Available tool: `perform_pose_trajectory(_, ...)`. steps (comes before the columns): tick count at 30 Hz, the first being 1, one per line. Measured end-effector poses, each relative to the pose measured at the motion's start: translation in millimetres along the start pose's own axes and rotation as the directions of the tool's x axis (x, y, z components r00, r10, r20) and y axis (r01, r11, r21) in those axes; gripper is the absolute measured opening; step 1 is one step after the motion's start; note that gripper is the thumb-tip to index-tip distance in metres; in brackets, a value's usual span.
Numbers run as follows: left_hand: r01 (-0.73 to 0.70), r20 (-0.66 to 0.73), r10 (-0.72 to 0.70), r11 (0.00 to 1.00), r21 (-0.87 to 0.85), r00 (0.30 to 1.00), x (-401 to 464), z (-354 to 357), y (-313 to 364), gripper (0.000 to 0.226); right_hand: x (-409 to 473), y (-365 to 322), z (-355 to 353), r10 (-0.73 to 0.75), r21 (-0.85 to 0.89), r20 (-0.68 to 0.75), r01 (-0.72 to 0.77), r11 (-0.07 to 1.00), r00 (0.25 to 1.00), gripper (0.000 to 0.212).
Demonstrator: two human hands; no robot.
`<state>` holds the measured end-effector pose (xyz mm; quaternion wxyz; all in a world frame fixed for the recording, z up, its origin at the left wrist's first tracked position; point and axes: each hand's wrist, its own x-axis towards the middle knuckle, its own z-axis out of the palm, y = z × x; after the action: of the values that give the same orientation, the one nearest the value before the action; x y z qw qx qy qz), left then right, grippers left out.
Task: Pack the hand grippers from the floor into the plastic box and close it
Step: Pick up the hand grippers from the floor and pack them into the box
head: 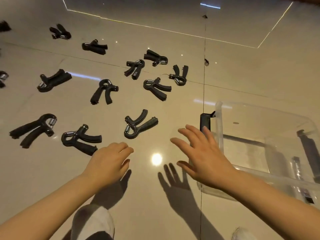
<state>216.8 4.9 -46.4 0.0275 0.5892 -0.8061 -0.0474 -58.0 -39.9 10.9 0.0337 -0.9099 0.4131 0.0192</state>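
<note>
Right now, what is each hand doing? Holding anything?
Left hand: open, fingers loosely curled, holding nothing, above the floor near a hand gripper.
Right hand: open, fingers spread, holding nothing, beside the plastic box.

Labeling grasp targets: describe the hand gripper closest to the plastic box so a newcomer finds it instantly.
Start at the clear plastic box on the floor at right, then look left past its black latch. The nearest hand gripper lies just beyond the two open hands. Unlike its neighbours, its handles fan up-right toward the box, spring at lower left.
</note>
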Motion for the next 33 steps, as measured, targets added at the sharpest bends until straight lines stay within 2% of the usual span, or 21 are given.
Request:
perform_pose_trajectory(2, 0.099, 0.049, -0.101, 0.994, 0.037, 0.994, -21, -2, -28, 0.033, 25, -22, -15, -0.115, -0.107, 0.128, 0.129, 0.986, 0.985, 0.065)
perform_pose_trajectory(5, 0.261, 0.091, -0.263, 0.965, 0.031, 0.960, -41, -21, -62, 0.028, 60, -47, -42, -0.181, -0.192, 0.280, 0.240, 0.952, 0.943, 0.061)
perform_pose_trajectory(7, 0.327, 0.046, -0.326, 0.945, -0.023, 0.944, -47, -31, -79, 0.033, 80, -63, -59, -0.179, -0.226, 0.329, 0.262, 0.938, 0.927, 0.059)
perform_pose_trajectory(9, 0.341, 0.005, -0.341, 0.938, -0.056, 0.940, -47, -29, -92, 0.041, 96, -78, -65, -0.193, -0.182, 0.333, 0.263, 0.947, 0.923, 0.059)
perform_pose_trajectory(13, 0.438, 0.066, -0.433, 0.894, -0.100, 0.899, -50, 14, -107, 0.060, 117, -95, -37, -0.264, -0.138, 0.348, 0.328, 0.935, 0.900, 0.055)
perform_pose_trajectory(17, 0.579, 0.232, -0.550, 0.811, -0.080, 0.802, -50, 74, -101, 0.074, 125, -80, 22, -0.255, -0.228, 0.524, 0.422, 0.877, 0.813, 0.058)
perform_pose_trajectory(20, 0.607, 0.287, -0.570, 0.793, -0.051, 0.770, -46, 101, -92, 0.080, 140, -58, 55, -0.132, -0.203, 0.591, 0.305, 0.930, 0.796, 0.064)
perform_pose_trajectory(24, 0.598, 0.102, -0.592, 0.801, -0.029, 0.799, -29, 108, -98, 0.068, 169, -35, 80, 0.007, -0.190, 0.587, 0.130, 0.973, 0.810, 0.074)
perform_pose_trajectory(29, 0.645, 0.068, -0.641, 0.762, -0.064, 0.764, 5, 115, -118, 0.067, 203, -21, 100, 0.126, -0.119, 0.557, -0.071, 0.990, 0.821, 0.078)
perform_pose_trajectory(31, 0.662, 0.102, -0.656, 0.747, -0.052, 0.748, 13, 123, -123, 0.069, 206, -19, 113, 0.141, -0.077, 0.562, -0.119, 0.990, 0.815, 0.075)
perform_pose_trajectory(33, 0.669, 0.093, -0.663, 0.741, -0.055, 0.743, 16, 130, -123, 0.066, 203, -20, 126, 0.149, -0.110, 0.568, -0.105, 0.988, 0.809, 0.079)
